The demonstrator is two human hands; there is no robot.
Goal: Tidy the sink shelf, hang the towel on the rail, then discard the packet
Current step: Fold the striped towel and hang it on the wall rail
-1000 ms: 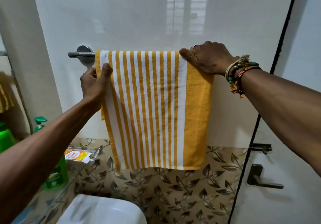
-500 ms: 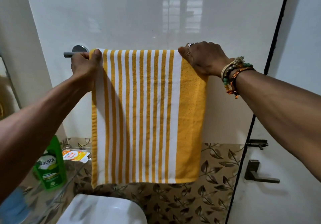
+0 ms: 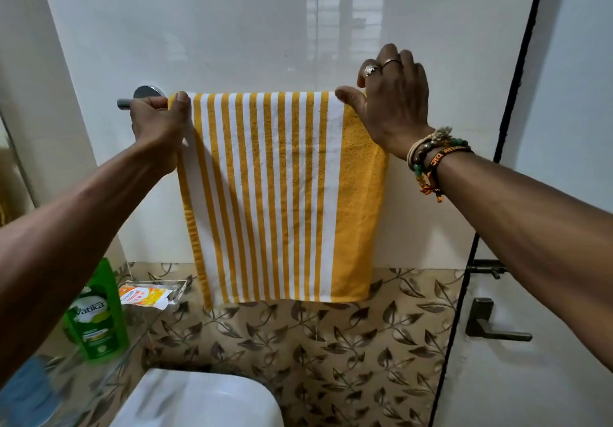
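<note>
A yellow and white striped towel (image 3: 278, 194) hangs folded over the chrome rail (image 3: 127, 102) on the white wall. My left hand (image 3: 159, 125) pinches the towel's upper left corner at the rail. At the towel's upper right, my right hand (image 3: 391, 105) rests with its thumb and palm on the cloth and its fingers lifted and spread. An orange and white packet (image 3: 146, 295) lies on the glass shelf (image 3: 99, 380) at lower left, below my left arm.
A green Vatika bottle (image 3: 98, 314) stands on the shelf beside the packet. A white toilet cistern (image 3: 205, 400) sits at the bottom centre. A white door with a dark handle (image 3: 491, 324) and latch (image 3: 487, 267) is on the right.
My left hand climbed from the towel's left edge to its top corner at the rail. My right hand's fingers have lifted off the towel and spread. The towel hangs straighter.
</note>
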